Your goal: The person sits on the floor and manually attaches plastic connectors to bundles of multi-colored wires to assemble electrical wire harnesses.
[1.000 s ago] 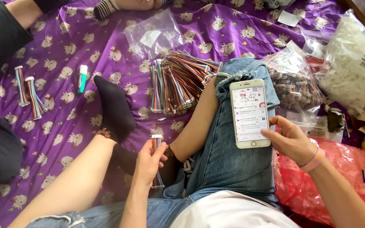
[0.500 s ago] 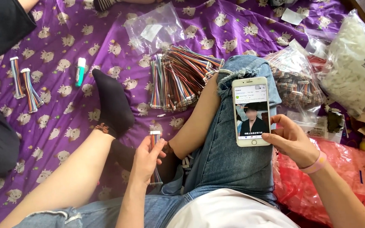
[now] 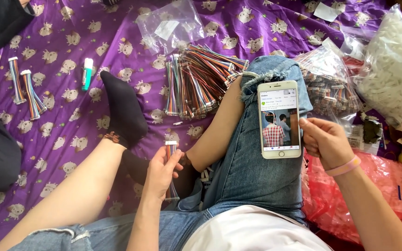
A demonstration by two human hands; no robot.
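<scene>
Left hand fingers pinching one multicoloured wire bundle; right hand fingers curled against phone on knee. Two finished bundles well left of phone, large loose pile just beside it: judged early, most remaining.

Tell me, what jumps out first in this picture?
A white smartphone rests on the blue-jeaned knee, the right hand touching its edge. The left hand holds a small bundle of striped coloured wires, and a big fanned pile of coloured wires lies on the purple patterned blanket.

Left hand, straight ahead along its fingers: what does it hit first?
Probably the fanned pile of multicoloured ribbon cables on the purple patterned sheet. The left hand, holding a short multicoloured cable bundle, points up-frame toward it; only bare sheet lies between, though depth is unclear.
</scene>
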